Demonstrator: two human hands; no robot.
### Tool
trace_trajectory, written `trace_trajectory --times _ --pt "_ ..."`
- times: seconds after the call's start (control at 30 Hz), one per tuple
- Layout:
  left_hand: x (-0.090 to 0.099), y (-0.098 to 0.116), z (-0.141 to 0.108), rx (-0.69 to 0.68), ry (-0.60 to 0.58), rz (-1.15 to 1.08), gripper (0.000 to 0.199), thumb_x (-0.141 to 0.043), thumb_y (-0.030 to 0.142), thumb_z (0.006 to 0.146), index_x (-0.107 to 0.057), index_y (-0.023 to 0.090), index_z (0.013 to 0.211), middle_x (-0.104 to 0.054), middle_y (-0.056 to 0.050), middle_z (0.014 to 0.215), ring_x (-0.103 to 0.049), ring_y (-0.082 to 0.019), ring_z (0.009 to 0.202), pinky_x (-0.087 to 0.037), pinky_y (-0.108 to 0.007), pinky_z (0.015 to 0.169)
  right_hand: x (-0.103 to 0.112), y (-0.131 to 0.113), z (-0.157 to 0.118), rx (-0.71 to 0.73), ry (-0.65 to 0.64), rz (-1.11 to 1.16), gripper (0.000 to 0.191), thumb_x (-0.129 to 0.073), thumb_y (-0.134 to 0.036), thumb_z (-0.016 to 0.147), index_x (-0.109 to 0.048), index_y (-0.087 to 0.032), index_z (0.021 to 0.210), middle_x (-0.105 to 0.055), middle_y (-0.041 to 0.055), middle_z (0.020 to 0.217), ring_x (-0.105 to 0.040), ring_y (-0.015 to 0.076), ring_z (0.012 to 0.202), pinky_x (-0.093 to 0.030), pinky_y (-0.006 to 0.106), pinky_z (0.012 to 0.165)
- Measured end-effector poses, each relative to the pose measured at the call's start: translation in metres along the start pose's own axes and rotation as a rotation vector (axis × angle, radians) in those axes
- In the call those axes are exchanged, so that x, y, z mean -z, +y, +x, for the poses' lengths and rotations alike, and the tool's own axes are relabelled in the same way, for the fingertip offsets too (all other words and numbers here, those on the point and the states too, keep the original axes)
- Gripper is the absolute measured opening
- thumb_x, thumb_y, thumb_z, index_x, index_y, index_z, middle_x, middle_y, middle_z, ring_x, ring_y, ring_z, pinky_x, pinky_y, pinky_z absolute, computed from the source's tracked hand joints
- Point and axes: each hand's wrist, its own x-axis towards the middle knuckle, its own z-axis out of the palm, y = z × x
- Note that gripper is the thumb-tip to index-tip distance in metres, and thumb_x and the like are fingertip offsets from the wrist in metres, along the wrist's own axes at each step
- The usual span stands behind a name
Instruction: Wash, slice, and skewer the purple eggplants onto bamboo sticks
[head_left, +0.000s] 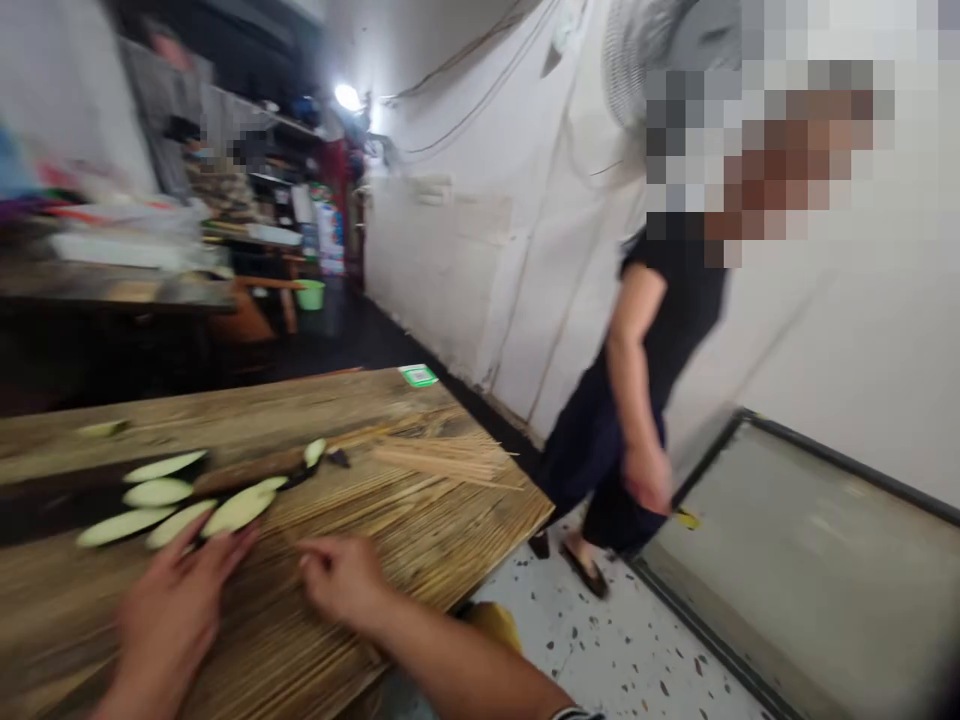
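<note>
Left hand (176,625) open, fingers spread, tips just beside a pale vegetable slice (238,510); right hand (345,580) loosely curled, empty, over bamboo skewers (427,530) on the wooden table (225,410)!

The left hand (176,625) touches vegetable slices (238,510), the right hand (345,580) bamboo skewers (442,460).

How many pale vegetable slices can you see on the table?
7, and others may be hidden. One slice lies apart at far left; five slices lie together above the left hand; one small piece sits further right, above the right hand.
</note>
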Motion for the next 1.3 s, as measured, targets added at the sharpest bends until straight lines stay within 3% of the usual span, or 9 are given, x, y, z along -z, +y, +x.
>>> trace_trajectory --times 0.2,0.6,0.77,0.83,0.97,1.03,1.1,1.2,1.3 --pt "0.01 -0.017 0.022 -0.141 -0.086 -0.046 0.044 -0.059 0.011 0.076 -0.055 0.012 0.12 -0.068 -0.004 0.077 -0.067 -0.013 0.073 -0.045 -0.039 0.096 -0.008 0.017 0.009 0.062 -0.031 0.123 0.032 -0.047 -0.016 0.084 -0.069 -0.018 0.107 -0.071 0.0057 0.103 -0.067 0.0192 0.093 -0.049 0.03 0.084" --pt "0.011 -0.022 0.027 -0.151 -0.113 -0.048 0.047 -0.057 0.012 0.077 -0.051 0.01 0.123 -0.067 -0.006 0.086 -0.067 -0.014 0.076 -0.046 -0.041 0.096 -0.017 0.031 0.01 0.06 0.004 0.26 0.028 -0.049 -0.022 0.081 -0.071 -0.021 0.099 -0.071 0.0038 0.083 -0.065 0.0196 0.081 -0.049 0.03 0.075" --pt "0.014 -0.023 0.03 -0.172 -0.104 0.068 0.05 -0.057 0.019 0.078 -0.047 0.012 0.126 -0.065 -0.003 0.074 -0.066 -0.014 0.068 -0.053 -0.034 0.078 -0.017 0.033 0.014 -0.051 0.081 0.361 0.027 -0.048 -0.029 0.082 -0.068 -0.017 0.096 -0.064 0.0009 0.062 -0.059 0.0161 0.059 -0.048 0.025 0.059" --pt "0.015 -0.022 0.027 -0.127 -0.213 0.152 0.05 -0.062 0.022 0.074 -0.049 0.01 0.121 -0.064 -0.003 0.069 -0.064 -0.014 0.064 -0.053 -0.028 0.068 -0.015 0.034 0.018 -0.107 0.114 0.41 0.031 -0.044 -0.033 0.085 -0.065 -0.014 0.098 -0.058 -0.0011 0.055 -0.054 0.014 0.051 -0.045 0.023 0.051" --pt "0.013 -0.02 0.013 0.058 -0.721 0.289 0.05 -0.07 0.032 0.067 -0.056 0.012 0.111 -0.065 -0.004 0.074 -0.062 -0.015 0.065 -0.049 -0.028 0.064 -0.005 0.035 0.023 -0.178 0.104 0.469 0.038 -0.049 -0.043 0.082 -0.064 -0.01 0.093 -0.056 -0.0019 0.052 -0.046 0.0106 0.041 -0.038 0.02 0.041" --pt "0.012 -0.019 0.008 0.023 -0.808 0.374 0.048 -0.068 0.036 0.069 -0.059 0.014 0.111 -0.066 -0.005 0.078 -0.061 -0.016 0.067 -0.049 -0.03 0.066 -0.001 0.036 0.023 -0.191 0.07 0.466 0.037 -0.054 -0.046 0.078 -0.065 -0.011 0.084 -0.054 -0.0026 0.049 -0.043 0.0096 0.036 -0.035 0.02 0.038" --pt "0.012 -0.018 0.009 -0.201 -0.65 0.561 0.043 -0.062 0.039 0.073 -0.062 0.015 0.109 -0.067 -0.007 0.082 -0.06 -0.019 0.07 -0.048 -0.033 0.071 0.004 0.038 0.024 -0.206 0.076 0.442 0.038 -0.053 -0.047 0.078 -0.066 -0.011 0.08 -0.054 -0.0028 0.047 -0.041 0.0098 0.034 -0.035 0.021 0.037" --pt "0.021 -0.013 0.018 -0.628 -0.139 0.874 0.039 -0.046 0.038 0.083 -0.063 0.015 0.109 -0.065 -0.013 0.102 -0.058 -0.025 0.093 -0.041 -0.039 0.088 0.021 0.046 0.033 -0.224 0.178 0.369 0.039 -0.049 -0.044 0.08 -0.065 -0.009 0.084 -0.058 0.0009 0.053 -0.049 0.0133 0.041 -0.041 0.025 0.044" --pt "0.032 -0.006 0.028 -0.638 0.241 1.177 0.046 -0.043 0.042 0.084 -0.059 0.011 0.114 -0.053 -0.021 0.122 -0.045 -0.035 0.114 -0.031 -0.053 0.095 0.053 0.058 0.045 -0.222 0.327 0.262 0.04 -0.057 -0.04 0.075 -0.064 -0.006 0.096 -0.065 0.0091 0.072 -0.06 0.021 0.066 -0.047 0.032 0.065"
